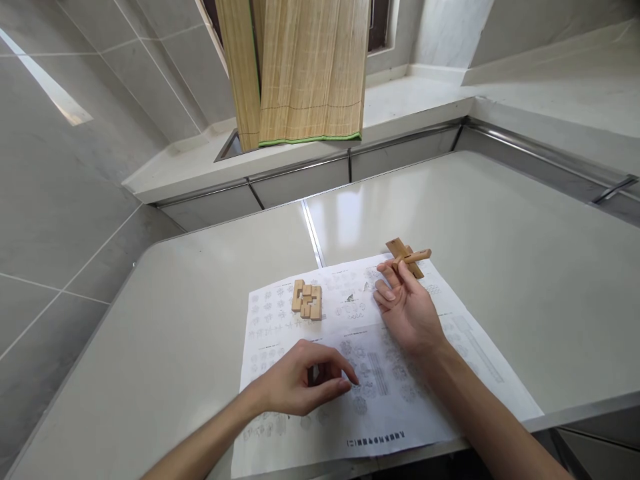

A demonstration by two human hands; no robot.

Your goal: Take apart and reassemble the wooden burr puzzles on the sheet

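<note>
My right hand (405, 303) holds a small assembly of wooden puzzle pieces (409, 257) between thumb and fingers, over the upper right of a printed sheet (345, 320). One flat piece and a narrower stick cross each other in it. Nothing shows in my left hand (313, 377), which hovers over the lower middle of the sheet, thumb and index finger apart and the other fingers curled. Several notched wooden pieces (307, 300) lie grouped on the sheet's upper left part. The sheet carries rows of small diagrams and a line of printed characters at its near edge.
The sheet lies on a pale glossy table (200, 313) with a metal seam (313, 233) running away from me. Behind it, a bamboo mat (313, 73) hangs over a white ledge (415, 100). Grey tiled walls (60, 167) stand to the left.
</note>
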